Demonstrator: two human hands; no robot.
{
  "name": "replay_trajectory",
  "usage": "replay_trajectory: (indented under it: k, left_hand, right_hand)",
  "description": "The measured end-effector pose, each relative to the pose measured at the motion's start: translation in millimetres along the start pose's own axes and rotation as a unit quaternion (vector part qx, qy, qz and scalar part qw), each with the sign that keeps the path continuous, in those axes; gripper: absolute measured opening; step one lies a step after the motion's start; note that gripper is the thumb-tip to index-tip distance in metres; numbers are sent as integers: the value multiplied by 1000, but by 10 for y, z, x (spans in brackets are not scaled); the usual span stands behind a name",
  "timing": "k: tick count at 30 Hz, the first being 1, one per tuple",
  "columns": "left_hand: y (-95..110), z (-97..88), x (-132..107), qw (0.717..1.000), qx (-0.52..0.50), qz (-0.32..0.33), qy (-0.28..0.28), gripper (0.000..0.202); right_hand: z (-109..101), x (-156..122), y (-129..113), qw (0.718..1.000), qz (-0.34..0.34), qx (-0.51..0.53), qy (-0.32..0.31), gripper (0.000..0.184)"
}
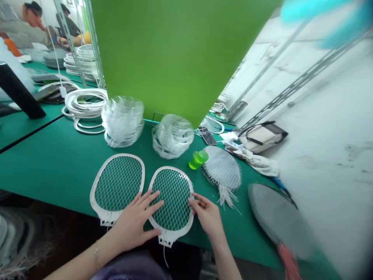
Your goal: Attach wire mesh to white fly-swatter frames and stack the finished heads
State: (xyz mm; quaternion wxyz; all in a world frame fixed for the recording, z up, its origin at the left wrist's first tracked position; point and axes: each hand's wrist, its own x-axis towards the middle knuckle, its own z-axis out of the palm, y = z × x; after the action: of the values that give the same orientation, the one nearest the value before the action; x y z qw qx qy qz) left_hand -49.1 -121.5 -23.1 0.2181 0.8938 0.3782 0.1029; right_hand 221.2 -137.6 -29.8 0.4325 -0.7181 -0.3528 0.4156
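Note:
Two oval white plastic frames strung with wire mesh lie side by side on the green table mat (61,182). My left hand (134,221) rests flat with its fingers spread across the left rim and mesh of the nearer right-hand frame (171,198). My right hand (205,214) pinches that frame's right rim between thumb and fingers. The other frame (116,184) lies just left of my left hand, its lower end close to my wrist. Part of the right-hand frame's mesh is hidden under my left fingers.
Stacks of clear plastic rings (124,121) and white coils (86,103) stand behind. A green cup (198,159), loose mesh with a white fringe (222,173), a grey oval pad (279,217), a phone (208,138) and a bag (262,137) lie to the right. A green board (175,50) rises ahead.

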Motion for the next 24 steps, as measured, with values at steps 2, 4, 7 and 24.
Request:
replay_trajectory:
  k: [2, 4, 7, 24]
  left_hand:
    - [-6, 21, -11, 1000, 4, 4, 8, 71]
    - [-19, 35, -18, 1000, 10, 8, 17, 68]
    - [-38, 39, -15, 1000, 16, 3, 24, 70]
    - [-846, -1535, 478, 923, 197, -98, 315, 55]
  right_hand:
    - [13, -11, -23, 999, -6, -44, 8, 74]
    - [30, -45, -61, 992, -22, -124, 27, 68]
    - [56, -119, -99, 953, -73, -283, 83, 60]
    - [401, 1294, -1278, 706, -445, -551, 20, 47]
